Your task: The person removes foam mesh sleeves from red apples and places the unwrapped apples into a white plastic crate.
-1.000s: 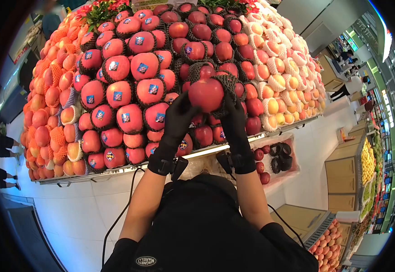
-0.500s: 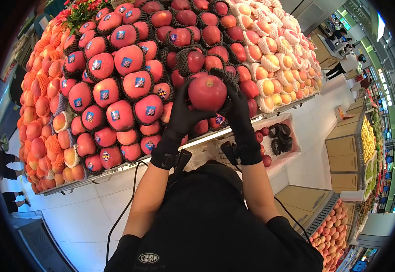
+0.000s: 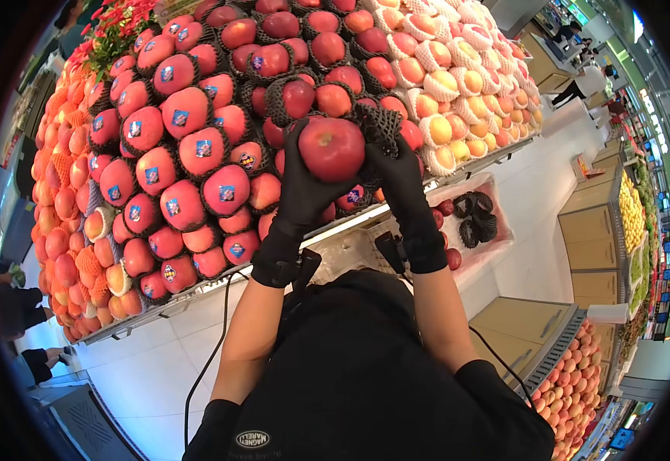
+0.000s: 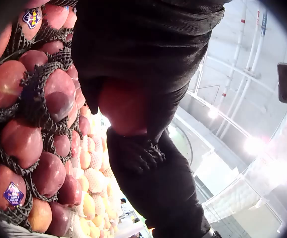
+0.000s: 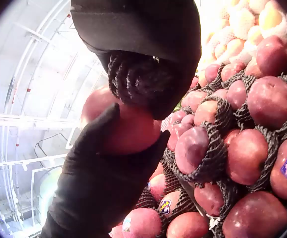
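Note:
My gloved left hand (image 3: 304,188) grips a large red apple (image 3: 332,150) from its left and underside, its stem end facing up. In the right wrist view the left thumb and fingers curl round the bare apple (image 4: 123,109). Just right of the apple, my gloved right hand (image 3: 400,180) pinches a black foam net sleeve (image 3: 381,127). That net (image 5: 133,77) bunches under the right fingers and overlaps the apple in the right wrist view. Behind both hands, other red apples (image 3: 299,98) sit in black nets on the sloping display.
Stickered apples (image 3: 204,152) fill the display's left part, and fruit in white nets (image 3: 442,84) its right. A metal front edge (image 3: 350,237) runs below my hands. Beneath it, a lined box (image 3: 496,230) holds loose apples and black nets. People stand in the far aisles.
My right hand and the black net have moved off to the right of the apple, leaving a gap. The apple has tilted stem end up. The head view has shifted, moving the display left.

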`<state>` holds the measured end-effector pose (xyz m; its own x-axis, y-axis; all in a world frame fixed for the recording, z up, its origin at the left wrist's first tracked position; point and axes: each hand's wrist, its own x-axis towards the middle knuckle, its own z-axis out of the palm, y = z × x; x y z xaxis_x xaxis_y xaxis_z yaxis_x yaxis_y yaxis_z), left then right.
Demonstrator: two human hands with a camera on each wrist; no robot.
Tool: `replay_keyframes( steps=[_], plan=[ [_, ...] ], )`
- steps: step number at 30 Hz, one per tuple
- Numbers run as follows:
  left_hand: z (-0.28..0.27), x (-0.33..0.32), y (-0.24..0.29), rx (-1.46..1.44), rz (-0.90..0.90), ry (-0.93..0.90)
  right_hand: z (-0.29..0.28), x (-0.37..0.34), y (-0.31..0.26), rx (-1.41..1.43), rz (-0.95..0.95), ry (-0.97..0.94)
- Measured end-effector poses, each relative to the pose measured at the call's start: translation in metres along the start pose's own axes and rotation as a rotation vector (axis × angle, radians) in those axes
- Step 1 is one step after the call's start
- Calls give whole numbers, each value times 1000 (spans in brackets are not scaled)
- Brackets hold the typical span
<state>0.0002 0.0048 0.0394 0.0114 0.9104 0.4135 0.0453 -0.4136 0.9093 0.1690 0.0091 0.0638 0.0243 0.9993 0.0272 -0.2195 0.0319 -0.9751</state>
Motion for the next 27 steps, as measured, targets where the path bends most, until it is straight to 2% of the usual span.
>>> replay_keyframes(
  steps=[3,7,8,11,14,20,22,24,27],
  plan=[
    [16,-1,-3,143,69,33,-22,4,-6,20,8,-35],
    [42,-3,11,85,-22,32,-49,4,-22,136,31,-15],
    [46,-3,10,113,10,18,-59,3,-25,177,68,-26],
    [64,2,13,110,78,-30,-82,3,-32,171,82,29],
    [87,4,10,53,67,-74,-116,4,-23,71,11,110],
    [125,-1,18,-352,-172,-206,-179,-11,-27,56,59,204],
    [133,-9,-15,-475,-330,-234,-193,-16,-27,94,38,257],
    [142,-8,-15,-415,-332,-191,-209,-18,-21,94,18,305],
    [167,-2,7,-68,-89,-25,-230,-25,-21,72,17,269]
  ],
)
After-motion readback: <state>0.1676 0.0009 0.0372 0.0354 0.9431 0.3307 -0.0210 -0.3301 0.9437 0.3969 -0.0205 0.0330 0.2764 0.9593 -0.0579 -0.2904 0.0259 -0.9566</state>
